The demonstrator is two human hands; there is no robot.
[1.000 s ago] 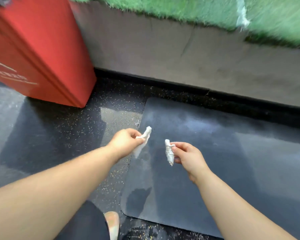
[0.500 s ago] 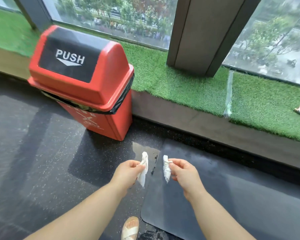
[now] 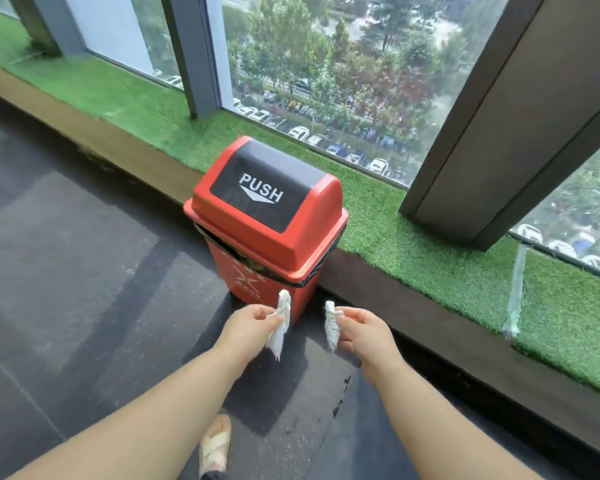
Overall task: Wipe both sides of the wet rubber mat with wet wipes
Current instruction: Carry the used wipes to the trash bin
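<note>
My left hand (image 3: pixel 247 328) pinches a crumpled white wet wipe (image 3: pixel 280 325) that hangs down from its fingers. My right hand (image 3: pixel 362 331) pinches a second twisted white wipe (image 3: pixel 330 324). Both hands are held out side by side just in front of the lower front of a red swing-lid bin (image 3: pixel 267 216) marked PUSH. Only the left end of the dark rubber mat (image 3: pixel 371 441) shows on the floor, below and between my forearms, its edge wet.
A raised ledge covered in green artificial grass (image 3: pixel 413 251) runs behind the bin, below tall windows and a dark pillar (image 3: pixel 499 126). My sandalled foot (image 3: pixel 215 445) stands on the dark speckled floor (image 3: pixel 84 306).
The view has lifted from the mat to the bin and windows. Both hands, each still holding its wipe, are now nearer the red bin; most of the mat has left view.
</note>
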